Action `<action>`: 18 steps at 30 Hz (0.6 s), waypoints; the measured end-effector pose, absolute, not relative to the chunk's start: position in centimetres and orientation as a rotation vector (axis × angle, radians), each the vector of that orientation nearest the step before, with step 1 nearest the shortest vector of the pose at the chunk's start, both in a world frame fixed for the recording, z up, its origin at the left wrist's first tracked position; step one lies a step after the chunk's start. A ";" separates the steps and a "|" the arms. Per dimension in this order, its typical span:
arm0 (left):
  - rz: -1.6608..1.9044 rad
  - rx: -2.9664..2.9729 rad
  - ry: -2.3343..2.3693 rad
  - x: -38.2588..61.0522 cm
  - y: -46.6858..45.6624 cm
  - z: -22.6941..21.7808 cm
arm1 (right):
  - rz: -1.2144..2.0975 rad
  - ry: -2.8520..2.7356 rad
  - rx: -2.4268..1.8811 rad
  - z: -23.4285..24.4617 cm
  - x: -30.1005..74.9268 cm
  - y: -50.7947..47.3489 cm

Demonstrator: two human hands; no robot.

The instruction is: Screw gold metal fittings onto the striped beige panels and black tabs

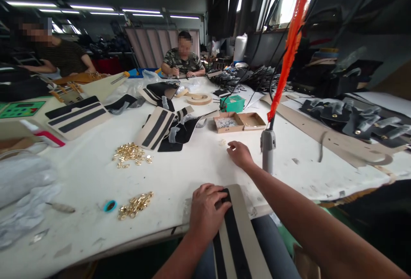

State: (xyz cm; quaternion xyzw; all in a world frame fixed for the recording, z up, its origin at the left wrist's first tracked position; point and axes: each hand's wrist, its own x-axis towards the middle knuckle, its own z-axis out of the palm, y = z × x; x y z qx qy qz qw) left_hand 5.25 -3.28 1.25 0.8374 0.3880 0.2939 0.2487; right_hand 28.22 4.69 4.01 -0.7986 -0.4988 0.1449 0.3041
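My left hand (207,212) rests palm down on the top end of a beige panel with black stripes (236,232) that hangs over the table's near edge onto my lap; its fingers are curled on the panel. My right hand (239,154) reaches forward onto the white table (180,172), fingers bent and tips touching the surface just short of two small open cardboard boxes (239,121). What it pinches, if anything, is too small to see. Two heaps of gold metal fittings (131,154) (135,205) lie to the left.
A grey tool on an orange coiled hose (268,142) hangs just right of my right hand. More striped panels (157,128) (75,116), a teal box (231,103), a tape roll (199,98) and black leather pieces (353,118) cover the table. Two people sit at the far side.
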 end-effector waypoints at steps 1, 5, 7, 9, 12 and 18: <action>0.791 2.255 1.068 5.2 -3.3 1.3 | 0.383 -1.298 -2.153 3.4 28.6 5.9; 0.795 2.172 1.077 5.1 -3.6 1.2 | 0.385 -1.282 -2.247 1.8 30.0 9.0; 0.807 2.149 1.073 5.0 -3.6 1.1 | 0.373 -1.297 -2.274 1.5 30.3 9.7; 0.815 2.138 1.070 5.1 -3.7 1.0 | 0.365 -1.306 -2.301 1.5 30.5 10.1; 0.824 2.145 1.059 5.1 -3.7 0.9 | 0.391 -1.313 -2.341 1.9 30.8 10.3; 0.829 2.188 1.042 5.2 -3.7 0.8 | 0.469 -1.345 -2.417 3.0 31.3 10.5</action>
